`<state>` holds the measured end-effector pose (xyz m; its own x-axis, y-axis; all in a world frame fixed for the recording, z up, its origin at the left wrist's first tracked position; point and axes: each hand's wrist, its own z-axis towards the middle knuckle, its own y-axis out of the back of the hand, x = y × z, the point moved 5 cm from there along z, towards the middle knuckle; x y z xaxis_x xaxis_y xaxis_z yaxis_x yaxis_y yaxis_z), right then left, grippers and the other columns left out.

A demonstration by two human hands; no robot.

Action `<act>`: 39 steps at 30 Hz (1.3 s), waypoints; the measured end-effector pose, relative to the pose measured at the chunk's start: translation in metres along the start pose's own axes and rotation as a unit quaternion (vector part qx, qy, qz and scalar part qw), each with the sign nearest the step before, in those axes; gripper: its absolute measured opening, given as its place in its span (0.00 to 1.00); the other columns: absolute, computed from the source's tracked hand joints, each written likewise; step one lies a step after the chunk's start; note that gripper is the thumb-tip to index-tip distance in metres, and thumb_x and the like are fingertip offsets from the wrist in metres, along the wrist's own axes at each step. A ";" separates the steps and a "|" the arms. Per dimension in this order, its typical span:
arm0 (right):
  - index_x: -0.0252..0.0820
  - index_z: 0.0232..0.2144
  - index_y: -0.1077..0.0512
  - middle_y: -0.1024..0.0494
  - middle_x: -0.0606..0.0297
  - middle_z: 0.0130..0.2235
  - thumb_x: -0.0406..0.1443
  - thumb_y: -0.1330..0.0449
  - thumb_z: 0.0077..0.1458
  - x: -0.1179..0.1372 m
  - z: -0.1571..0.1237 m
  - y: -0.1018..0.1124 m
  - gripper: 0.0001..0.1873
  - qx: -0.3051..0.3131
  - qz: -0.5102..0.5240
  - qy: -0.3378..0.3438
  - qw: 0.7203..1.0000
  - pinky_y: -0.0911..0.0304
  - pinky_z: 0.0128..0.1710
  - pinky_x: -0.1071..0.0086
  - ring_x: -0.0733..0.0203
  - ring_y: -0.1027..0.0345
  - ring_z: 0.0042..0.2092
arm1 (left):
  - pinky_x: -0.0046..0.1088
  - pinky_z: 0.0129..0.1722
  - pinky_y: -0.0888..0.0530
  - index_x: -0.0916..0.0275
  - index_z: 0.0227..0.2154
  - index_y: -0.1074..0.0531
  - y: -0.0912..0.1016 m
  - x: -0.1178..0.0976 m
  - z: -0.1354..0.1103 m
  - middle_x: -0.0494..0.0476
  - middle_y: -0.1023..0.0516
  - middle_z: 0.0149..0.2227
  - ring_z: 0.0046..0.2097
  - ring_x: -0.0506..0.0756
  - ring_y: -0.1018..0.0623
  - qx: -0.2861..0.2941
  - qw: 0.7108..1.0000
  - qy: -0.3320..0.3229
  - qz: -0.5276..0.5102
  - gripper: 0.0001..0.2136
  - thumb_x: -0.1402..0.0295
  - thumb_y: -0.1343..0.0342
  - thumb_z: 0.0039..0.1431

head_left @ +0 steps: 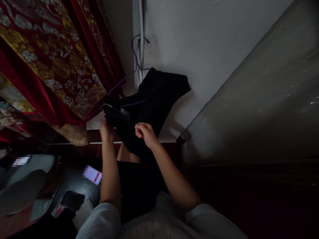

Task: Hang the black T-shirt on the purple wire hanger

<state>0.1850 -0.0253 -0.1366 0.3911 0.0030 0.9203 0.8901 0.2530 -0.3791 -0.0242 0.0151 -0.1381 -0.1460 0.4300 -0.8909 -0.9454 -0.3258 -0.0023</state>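
Observation:
A black garment (161,96) hangs half on a purple wire hanger (137,59). Its right shoulder covers one arm of the hanger, while the left arm of the hanger shows bare. My left hand (106,130) grips the left edge of the garment, its fingertips partly hidden by the dark cloth. Closer to the middle, my right hand (146,132) is closed with curled fingers against the garment, pinching its cloth. A pale strip, perhaps a label, shows inside the opening between my hands.
Red embroidered drapery (62,63) hangs at the left. A white wall (204,36) and a grey sheet-like surface (269,99) are at the right. On a dark surface at lower left lie a lit phone (93,175) and a black flat object (72,200), beside a grey seat (25,191).

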 end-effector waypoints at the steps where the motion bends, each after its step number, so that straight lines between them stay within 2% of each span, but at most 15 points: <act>1: 0.42 0.18 0.36 0.42 0.74 0.16 0.43 0.40 0.49 -0.002 -0.006 0.006 0.15 -0.021 0.021 -0.001 1.000 0.58 0.21 0.73 0.72 0.50 0.19 | 0.28 0.36 0.27 0.61 0.33 0.34 -0.004 0.007 -0.015 0.51 0.28 0.28 0.34 0.49 0.24 0.002 1.000 0.017 0.003 0.20 0.56 0.64 0.77; 4: 0.43 0.19 0.38 0.44 0.75 0.16 0.43 0.39 0.49 -0.002 -0.022 0.027 0.16 -0.063 0.050 0.000 0.997 0.59 0.21 0.72 0.72 0.52 0.19 | 0.29 0.35 0.26 0.60 0.35 0.31 -0.006 0.007 -0.042 0.52 0.26 0.31 0.34 0.51 0.23 0.019 0.998 0.054 -0.002 0.13 0.57 0.51 0.71; 7: 0.43 0.19 0.39 0.44 0.74 0.16 0.43 0.39 0.51 0.008 -0.031 0.040 0.16 -0.074 0.054 0.014 0.996 0.59 0.22 0.72 0.71 0.52 0.19 | 0.30 0.41 0.26 0.61 0.35 0.27 0.001 -0.016 -0.046 0.54 0.23 0.35 0.38 0.52 0.23 0.066 0.996 0.051 0.037 0.09 0.61 0.44 0.66; 11: 0.43 0.20 0.39 0.44 0.73 0.17 0.42 0.40 0.52 0.020 -0.036 0.040 0.16 -0.081 0.041 0.034 0.995 0.58 0.22 0.71 0.71 0.52 0.20 | 0.29 0.46 0.27 0.63 0.38 0.25 0.008 -0.040 -0.052 0.56 0.19 0.39 0.42 0.54 0.22 0.144 0.977 0.052 0.148 0.08 0.66 0.47 0.65; 16: 0.43 0.18 0.38 0.42 0.73 0.17 0.42 0.39 0.50 0.014 -0.040 0.032 0.16 -0.079 0.024 0.020 0.996 0.59 0.22 0.70 0.71 0.51 0.19 | 0.32 0.46 0.26 0.63 0.37 0.24 0.000 -0.041 -0.075 0.59 0.17 0.40 0.43 0.57 0.20 0.225 0.947 0.088 0.213 0.08 0.67 0.47 0.65; 18: 0.43 0.18 0.38 0.42 0.72 0.17 0.43 0.39 0.50 0.011 -0.041 0.033 0.16 -0.074 0.015 0.009 0.997 0.58 0.22 0.70 0.71 0.51 0.19 | 0.33 0.47 0.26 0.63 0.39 0.24 -0.003 -0.044 -0.075 0.59 0.18 0.40 0.44 0.57 0.21 0.199 0.953 0.075 0.214 0.08 0.66 0.47 0.66; 22: 0.44 0.19 0.38 0.42 0.71 0.18 0.46 0.39 0.53 0.013 -0.041 0.049 0.19 -0.097 -0.066 0.015 0.993 0.53 0.23 0.69 0.68 0.49 0.21 | 0.30 0.47 0.25 0.61 0.42 0.25 -0.006 -0.064 -0.066 0.56 0.20 0.40 0.43 0.54 0.21 0.065 0.991 0.030 0.111 0.08 0.64 0.46 0.69; 25: 0.44 0.34 0.28 0.25 0.63 0.37 0.46 0.31 0.49 0.025 -0.045 0.055 0.15 -0.132 -0.177 0.110 0.969 0.34 0.38 0.67 0.59 0.30 0.39 | 0.28 0.44 0.24 0.60 0.41 0.25 -0.022 -0.083 -0.065 0.55 0.22 0.39 0.41 0.52 0.22 0.035 0.999 0.016 0.015 0.08 0.63 0.45 0.70; 26: 0.46 0.43 0.28 0.23 0.60 0.47 0.45 0.29 0.47 0.027 -0.045 0.051 0.22 -0.112 -0.201 0.132 0.964 0.32 0.47 0.64 0.56 0.29 0.48 | 0.29 0.45 0.23 0.59 0.41 0.25 -0.031 -0.090 -0.067 0.55 0.22 0.39 0.41 0.52 0.21 0.043 0.999 0.009 -0.003 0.07 0.63 0.45 0.70; 28: 0.48 0.57 0.34 0.29 0.56 0.61 0.44 0.26 0.46 0.023 -0.045 0.035 0.38 -0.022 -0.220 0.130 0.967 0.36 0.61 0.58 0.51 0.34 0.61 | 0.30 0.48 0.23 0.59 0.41 0.25 -0.051 -0.105 -0.070 0.55 0.21 0.40 0.43 0.53 0.21 0.090 0.996 -0.017 -0.014 0.06 0.64 0.45 0.70; 31: 0.46 0.60 0.34 0.27 0.55 0.61 0.45 0.30 0.52 0.012 -0.044 0.014 0.36 0.070 -0.187 0.060 0.978 0.40 0.67 0.54 0.49 0.34 0.64 | 0.36 0.58 0.26 0.60 0.40 0.23 -0.078 -0.127 -0.071 0.59 0.22 0.47 0.53 0.56 0.22 0.158 0.983 -0.091 0.031 0.06 0.65 0.44 0.70; 33: 0.44 0.56 0.29 0.22 0.57 0.56 0.46 0.33 0.55 0.013 -0.043 0.009 0.28 0.077 -0.158 0.011 0.984 0.37 0.64 0.54 0.48 0.30 0.61 | 0.41 0.65 0.31 0.60 0.40 0.23 -0.086 -0.136 -0.067 0.63 0.26 0.56 0.61 0.59 0.27 0.169 0.972 -0.147 0.072 0.08 0.63 0.45 0.71; 35: 0.44 0.51 0.24 0.19 0.59 0.49 0.45 0.32 0.54 0.028 -0.042 0.010 0.23 0.092 -0.168 -0.003 0.981 0.31 0.59 0.56 0.49 0.26 0.55 | 0.42 0.66 0.32 0.60 0.44 0.25 -0.090 -0.133 -0.062 0.64 0.28 0.59 0.64 0.60 0.29 0.210 0.960 -0.161 0.093 0.11 0.60 0.48 0.73; 38: 0.42 0.38 0.21 0.19 0.63 0.37 0.39 0.31 0.50 0.067 -0.035 0.018 0.12 0.131 -0.253 0.038 0.958 0.28 0.42 0.63 0.55 0.25 0.40 | 0.41 0.59 0.25 0.59 0.50 0.27 -0.092 -0.106 -0.065 0.63 0.21 0.50 0.56 0.60 0.22 0.349 0.927 -0.095 0.098 0.18 0.55 0.57 0.75; 39: 0.41 0.31 0.22 0.21 0.65 0.32 0.38 0.31 0.49 0.081 -0.030 0.023 0.07 0.141 -0.284 0.051 0.947 0.31 0.34 0.67 0.58 0.28 0.34 | 0.41 0.55 0.23 0.59 0.47 0.25 -0.088 -0.095 -0.067 0.61 0.19 0.44 0.51 0.60 0.20 0.361 0.924 -0.069 0.108 0.20 0.52 0.57 0.74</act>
<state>0.2440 -0.0488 -0.0739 -0.0992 -0.3019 0.9482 0.8714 0.4337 0.2292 0.0929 -0.0538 -0.0838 -0.3416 0.5410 -0.7685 -0.8306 0.2089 0.5163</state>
